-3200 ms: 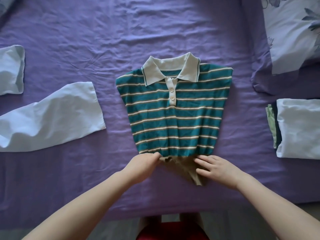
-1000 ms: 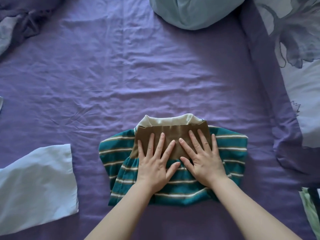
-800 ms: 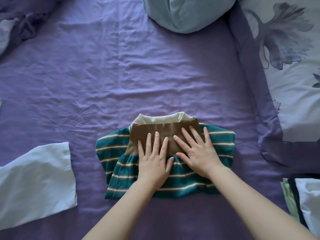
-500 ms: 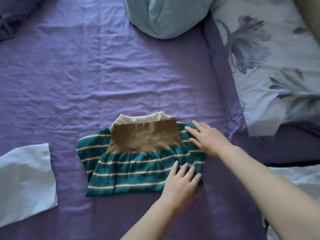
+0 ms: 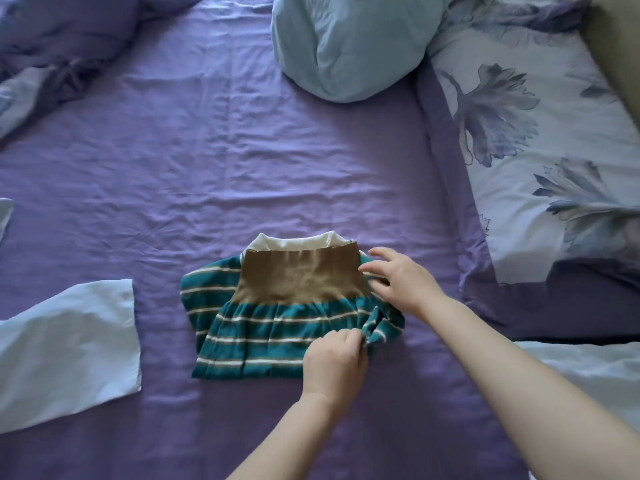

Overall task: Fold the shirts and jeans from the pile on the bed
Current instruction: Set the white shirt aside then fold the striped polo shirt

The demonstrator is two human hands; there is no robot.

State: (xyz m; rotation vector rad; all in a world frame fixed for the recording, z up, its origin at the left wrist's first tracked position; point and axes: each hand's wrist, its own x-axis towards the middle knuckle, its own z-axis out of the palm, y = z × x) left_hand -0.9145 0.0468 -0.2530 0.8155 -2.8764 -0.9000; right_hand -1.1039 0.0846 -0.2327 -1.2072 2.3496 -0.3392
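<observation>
A teal striped polo shirt (image 5: 263,327) lies folded in half on the purple bed sheet (image 5: 242,150), near the front edge of the bed and a little right of centre; its brown hem band (image 5: 301,275) is turned up over the top, and the cream collar (image 5: 294,241) peeks out just beyond that band. The left hand (image 5: 334,362) sits at the shirt's near right corner, fingers curled shut and pinching a bunched fold of the striped fabric; the cloth there is lifted and puckered between the two hands. The right hand (image 5: 398,280) rests on the shirt's right edge beside the brown band, fingers loosely spread and bent, thumb side toward the band; it presses on the cloth, but whether it actually grips any of it I cannot tell. Both forearms are bare and reach in from the lower right.

To the left, well apart from the shirt, a pale blue garment (image 5: 65,348) lies flat on the sheet; a pale blue pillow (image 5: 346,46) sits at the far side of the bed; a floral pillowcase (image 5: 540,133) with a purple border fills the right side; a rumpled purple duvet (image 5: 62,43) is heaped at the far left corner; a white cloth (image 5: 588,368) shows at the right edge, partly hidden by the right forearm.
</observation>
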